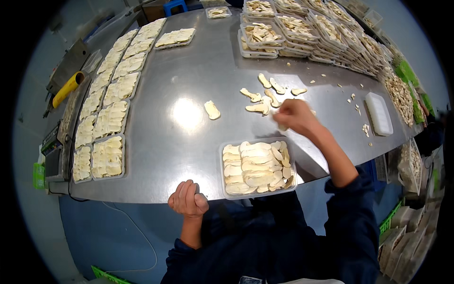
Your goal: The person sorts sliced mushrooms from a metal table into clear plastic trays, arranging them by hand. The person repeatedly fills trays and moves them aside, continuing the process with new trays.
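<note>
Several pale sliced mushroom pieces (258, 108) lie loosely on the steel table (159, 142). Over their right edge is my right hand (294, 115), slightly blurred, fingers curled down; a pale piece shows beneath them, but whether they grip it is not clear. My left hand (188, 198) rests at the table's front edge, left of a clear plastic tray (224, 170), its fingers folded in; what may be inside cannot be seen. Overlapping mushroom slices (257, 159) fill that tray in rows. One single slice (212, 110) lies apart, left of the loose group.
Filled trays (108, 156) stand in two rows at the left. Stacked trays of slices (262, 35) rise at the back right, beside a slice heap (399, 96). A white container (378, 113) lies at right among small scraps. A yellow tube (67, 88) is far left.
</note>
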Demonstrator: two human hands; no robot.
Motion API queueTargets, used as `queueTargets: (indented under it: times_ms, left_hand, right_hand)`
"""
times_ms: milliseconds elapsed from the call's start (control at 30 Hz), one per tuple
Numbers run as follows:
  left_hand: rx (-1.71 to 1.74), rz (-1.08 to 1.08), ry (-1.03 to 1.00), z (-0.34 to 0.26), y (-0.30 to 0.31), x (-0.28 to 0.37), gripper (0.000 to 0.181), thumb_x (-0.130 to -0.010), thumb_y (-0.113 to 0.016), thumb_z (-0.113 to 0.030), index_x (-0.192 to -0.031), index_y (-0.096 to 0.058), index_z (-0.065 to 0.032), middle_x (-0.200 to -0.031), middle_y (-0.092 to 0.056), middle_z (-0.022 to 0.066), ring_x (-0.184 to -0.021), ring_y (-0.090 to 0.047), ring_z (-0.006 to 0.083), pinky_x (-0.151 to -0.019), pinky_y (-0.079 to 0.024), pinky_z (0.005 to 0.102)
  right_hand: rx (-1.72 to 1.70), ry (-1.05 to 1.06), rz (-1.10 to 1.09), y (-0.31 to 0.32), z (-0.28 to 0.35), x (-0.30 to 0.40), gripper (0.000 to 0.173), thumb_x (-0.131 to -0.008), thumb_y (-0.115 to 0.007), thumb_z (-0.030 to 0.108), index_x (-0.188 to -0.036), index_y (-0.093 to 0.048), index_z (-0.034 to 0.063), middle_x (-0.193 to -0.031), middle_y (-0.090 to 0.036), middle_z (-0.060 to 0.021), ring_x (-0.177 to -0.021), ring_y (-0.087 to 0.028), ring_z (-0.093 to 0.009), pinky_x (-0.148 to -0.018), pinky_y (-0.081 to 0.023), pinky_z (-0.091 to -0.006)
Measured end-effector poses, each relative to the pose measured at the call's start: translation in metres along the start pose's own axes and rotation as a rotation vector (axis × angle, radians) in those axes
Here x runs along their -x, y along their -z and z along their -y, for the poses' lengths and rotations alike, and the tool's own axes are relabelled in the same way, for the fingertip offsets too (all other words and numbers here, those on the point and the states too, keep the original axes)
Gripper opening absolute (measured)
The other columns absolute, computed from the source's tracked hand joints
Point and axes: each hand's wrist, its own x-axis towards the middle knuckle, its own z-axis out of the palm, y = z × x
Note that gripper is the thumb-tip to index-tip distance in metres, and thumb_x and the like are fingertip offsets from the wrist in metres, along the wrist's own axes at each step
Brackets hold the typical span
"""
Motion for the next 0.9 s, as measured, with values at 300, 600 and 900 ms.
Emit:
queueTargets:
  times_ms: [300,600,900]
  left_hand:
    - [0.031,0.029,0.022,-0.001,-0.001,0.010,0.031,-0.087,-0.040,-0.020,-0.085,-0.066,-0.0038,-0.088,-0.070,0.0079,-0.081,-0.066,0.0237,-0.080,-0.040,0.0312]
    - [0.000,0.039,0.015,-0.003,0.002,0.000,0.028,-0.084,-0.043,-0.019,-0.086,-0.067,-0.0057,-0.088,-0.070,0.0051,-0.084,-0.067,0.0214,-0.080,-0.039,0.0294]
    - [0.030,-0.018,0.021,-0.001,-0.003,0.000,0.028,-0.083,-0.043,-0.017,-0.084,-0.068,-0.0043,-0.085,-0.070,0.0077,-0.081,-0.067,0.0246,-0.078,-0.042,0.0315]
  right_hand:
    - [0.593,0.417,-0.425,0.035,-0.085,0.102,0.018,-0.070,-0.057,-0.003,-0.088,-0.060,0.0012,-0.086,-0.063,-0.0147,-0.081,-0.060,-0.032,-0.072,-0.051,-0.0366]
    - [0.497,0.172,-0.354,0.041,-0.080,0.107,0.030,-0.070,-0.065,0.011,-0.097,-0.063,-0.0015,-0.090,-0.061,-0.0162,-0.103,-0.051,-0.034,-0.089,-0.045,-0.0398]
    - [0.356,0.018,-0.308,0.046,-0.073,0.103,0.026,-0.065,-0.072,0.018,-0.080,-0.064,-0.0020,-0.080,-0.059,-0.0153,-0.080,-0.055,-0.029,-0.074,-0.047,-0.0371]
